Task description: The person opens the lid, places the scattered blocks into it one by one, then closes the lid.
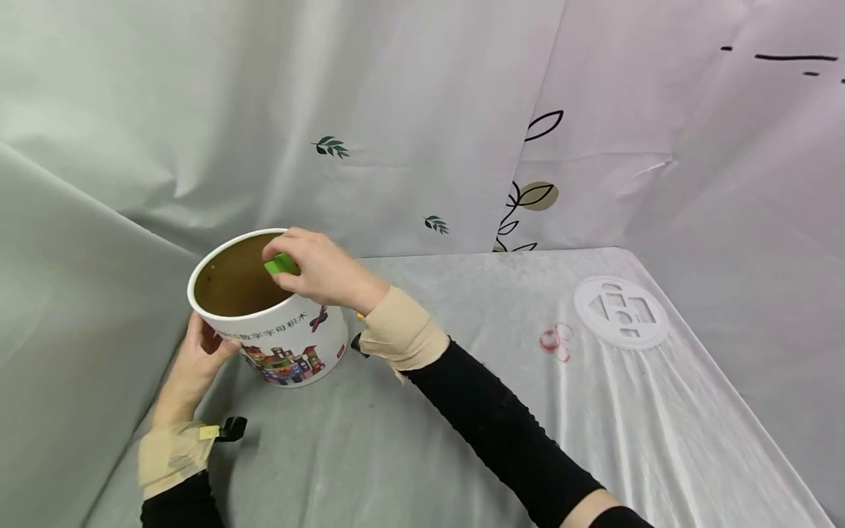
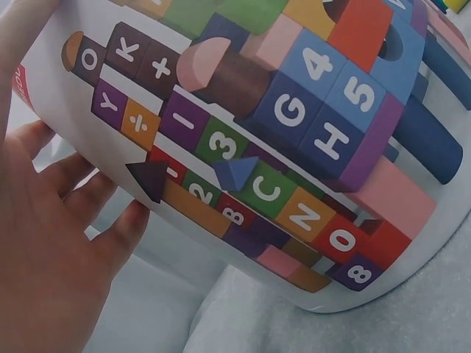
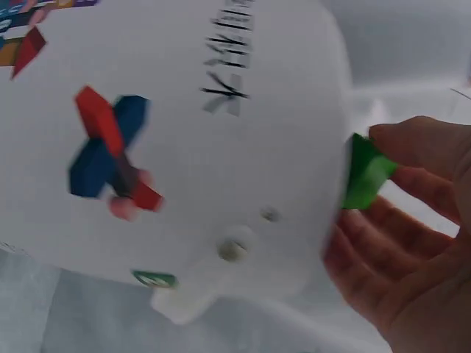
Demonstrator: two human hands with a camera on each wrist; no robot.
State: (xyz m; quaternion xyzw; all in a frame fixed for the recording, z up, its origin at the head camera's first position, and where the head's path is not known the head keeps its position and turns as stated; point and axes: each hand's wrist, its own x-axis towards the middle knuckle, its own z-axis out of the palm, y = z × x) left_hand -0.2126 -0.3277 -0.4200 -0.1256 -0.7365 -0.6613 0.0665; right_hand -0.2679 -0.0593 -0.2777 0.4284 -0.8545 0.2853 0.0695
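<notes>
A white bucket (image 1: 290,341) printed with pictures of toy blocks leans toward the left side of the table. My left hand (image 1: 198,359) holds its outer wall from the left, thumb across the front; in the left wrist view the fingers (image 2: 70,180) bend against the printed side. Over the bucket's right rim, my right hand (image 1: 326,268) pinches a green block (image 1: 282,264) between thumb and fingers. The right wrist view shows that green block (image 3: 366,173) beside the bucket's edge. What lies at the bucket's bottom is hidden.
A round white lid (image 1: 650,334) with shaped cutouts lies toward the table's right end. Reddish ring marks (image 1: 557,340) show on the grey tablecloth (image 1: 409,440). Pale curtains (image 1: 422,95) with leaf prints hang behind and at both sides.
</notes>
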